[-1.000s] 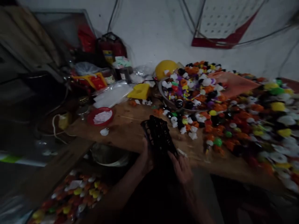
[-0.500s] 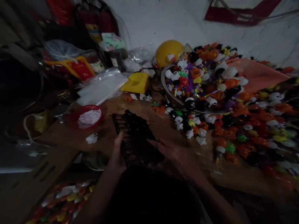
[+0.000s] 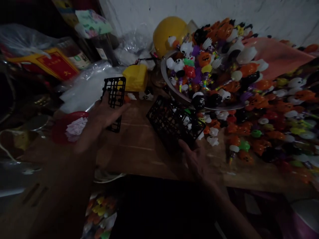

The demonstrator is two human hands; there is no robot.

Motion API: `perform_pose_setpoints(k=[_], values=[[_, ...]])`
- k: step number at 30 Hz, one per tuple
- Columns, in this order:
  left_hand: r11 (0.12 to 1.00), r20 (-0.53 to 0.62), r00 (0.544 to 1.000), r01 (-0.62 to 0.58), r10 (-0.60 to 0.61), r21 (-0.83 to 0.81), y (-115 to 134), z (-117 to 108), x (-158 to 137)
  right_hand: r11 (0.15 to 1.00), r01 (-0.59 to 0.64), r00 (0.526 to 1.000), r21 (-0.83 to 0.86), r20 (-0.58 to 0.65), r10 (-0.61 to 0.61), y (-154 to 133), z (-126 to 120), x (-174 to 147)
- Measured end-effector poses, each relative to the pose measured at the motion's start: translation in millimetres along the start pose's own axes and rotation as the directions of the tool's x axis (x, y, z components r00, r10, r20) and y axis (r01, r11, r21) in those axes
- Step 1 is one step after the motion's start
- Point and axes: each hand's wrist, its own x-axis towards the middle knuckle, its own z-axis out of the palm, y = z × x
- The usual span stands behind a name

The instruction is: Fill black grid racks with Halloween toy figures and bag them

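My left hand (image 3: 102,114) holds up a small black plastic grid tray (image 3: 114,96), raised above the wooden table (image 3: 139,146) near its left side. My right hand (image 3: 196,159) grips a larger black grid tray (image 3: 174,122) by its near end, tilted over the table beside the toy pile. A metal bowl (image 3: 171,89) heaped with small Halloween toys stands just beyond it. Loose ghost, pumpkin and black toys (image 3: 261,109) spread over the right half of the table.
A red bowl (image 3: 62,124) with white bits sits at the left. Behind it lie clear plastic bags (image 3: 84,89), a yellow scoop (image 3: 136,78), a yellow ball (image 3: 168,33) and a red-yellow packet (image 3: 52,64). More toys (image 3: 102,212) lie in a container below the table edge.
The black trays, held together in front of me before, are now apart: my left hand lifted the small one up and left, my right hand carries the larger one toward the toys. The view tilted down.
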Motion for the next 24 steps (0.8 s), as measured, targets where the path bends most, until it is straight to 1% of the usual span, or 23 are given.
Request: perform_pose_setpoints(k=[1,2,3,4,5,6,7,8,9,10,11,12,14,16,17,19,20,21,22,24], values=[[0.998,0.025,0.999,0.025,-0.026,0.065,3,-2,4,0.994,0.090,0.996,-0.061,-0.014,-0.091,-2,4,2],[0.992,0.043,0.997,0.051,-0.056,0.112,7,-3,7,0.968,0.195,0.980,-0.158,-0.011,-0.199,-5,10,4],[0.988,0.048,0.996,0.069,-0.076,0.139,10,-5,10,0.909,0.304,0.950,-0.285,0.024,-0.310,-9,18,5],[0.984,0.043,0.996,0.075,-0.083,0.164,12,-5,14,0.816,0.397,0.914,-0.420,0.098,-0.394,-15,28,6],[0.980,0.038,0.995,0.085,-0.094,0.182,14,-5,18,0.707,0.464,0.882,-0.534,0.204,-0.424,-20,39,6],[0.976,0.037,0.993,0.102,-0.111,0.193,15,-3,24,0.610,0.505,0.862,-0.611,0.325,-0.388,-26,50,6],[0.975,0.037,0.992,0.112,-0.121,0.191,15,1,30,0.531,0.538,0.842,-0.655,0.443,-0.307,-31,61,5],[0.978,0.035,0.992,0.113,-0.121,0.176,15,5,36,0.471,0.567,0.816,-0.676,0.538,-0.210,-35,71,4],[0.982,0.030,0.993,0.107,-0.113,0.153,14,11,42,0.432,0.596,0.782,-0.677,0.612,-0.120,-38,79,3],[0.986,0.017,0.994,0.104,-0.107,0.130,12,18,47,0.411,0.617,0.752,-0.671,0.657,-0.056,-39,85,2],[0.988,-0.003,0.994,0.105,-0.106,0.110,10,25,52,0.403,0.629,0.732,-0.665,0.681,-0.017,-40,90,1],[0.989,-0.022,0.994,0.112,-0.111,0.096,8,31,55,0.399,0.629,0.726,-0.667,0.688,0.004,-41,92,0],[0.990,-0.048,0.992,0.118,-0.114,0.082,5,40,58,0.396,0.619,0.734,-0.678,0.679,0.016,-41,95,-1],[0.993,-0.070,0.994,0.091,-0.086,0.077,4,39,53,0.406,0.626,0.729,-0.666,0.685,0.000,-41,96,1],[0.995,-0.079,0.995,0.074,-0.068,0.073,4,35,48,0.415,0.628,0.732,-0.658,0.681,-0.029,-40,96,3],[0.997,-0.123,0.992,0.013,-0.004,0.075,3,24,31,0.428,0.623,0.764,-0.655,0.627,-0.151,-38,92,8],[0.996,-0.158,0.986,-0.032,0.045,0.081,1,19,20,0.428,0.614,0.785,-0.664,0.574,-0.236,-36,87,10],[0.990,-0.205,0.971,-0.105,0.123,0.094,0,14,7,0.425,0.608,0.794,-0.671,0.509,-0.333,-33,78,11],[0.978,-0.246,0.949,-0.175,0.197,0.110,-2,13,-7,0.421,0.612,0.783,-0.669,0.441,-0.438,-30,65,9],[0.951,-0.256,0.918,-0.278,0.304,0.131,-4,20,-39,0.423,0.657,0.721,-0.625,0.355,-0.596,-25,30,-3]])
